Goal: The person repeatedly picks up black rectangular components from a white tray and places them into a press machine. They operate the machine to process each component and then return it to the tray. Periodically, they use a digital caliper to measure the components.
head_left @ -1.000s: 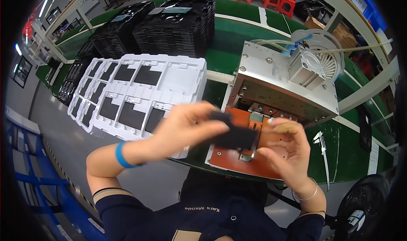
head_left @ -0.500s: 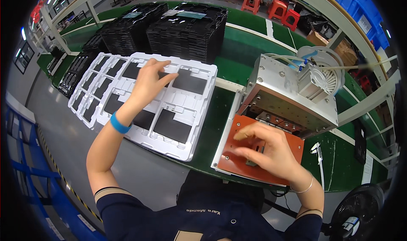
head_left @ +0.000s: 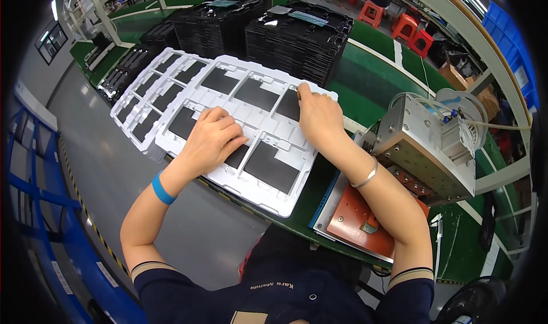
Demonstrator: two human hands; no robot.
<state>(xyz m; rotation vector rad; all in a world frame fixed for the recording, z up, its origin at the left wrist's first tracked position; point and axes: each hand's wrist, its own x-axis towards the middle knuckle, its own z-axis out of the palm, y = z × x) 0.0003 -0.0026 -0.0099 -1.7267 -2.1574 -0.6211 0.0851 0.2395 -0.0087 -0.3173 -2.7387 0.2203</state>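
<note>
A white molded tray (head_left: 251, 201) lies to the left on the green bench, with thin black sheets (head_left: 270, 167) in its pockets. My left hand (head_left: 212, 138) rests over the near-row middle pocket, fingers curled down and their tips hidden. Beneath its thumb, part of a black sheet (head_left: 235, 157) shows. At the tray's far right pocket, my right hand (head_left: 321, 118) has its bent fingers on the edge of another black sheet (head_left: 288, 104); its thumb is hidden. My right forearm crosses above the orange plate (head_left: 351, 221) of the metal press (head_left: 428, 153).
Tall stacks of black trays (head_left: 297, 44) stand behind the white tray. On the right, a caliper (head_left: 437, 233) lies by the press, and a black fan (head_left: 474, 301) sits low near the edge. A blue rack (head_left: 51, 233) is at the far left.
My right hand has left the orange plate and reached the white tray. My left hand has moved from a far pocket to a near one. The view has shifted left.
</note>
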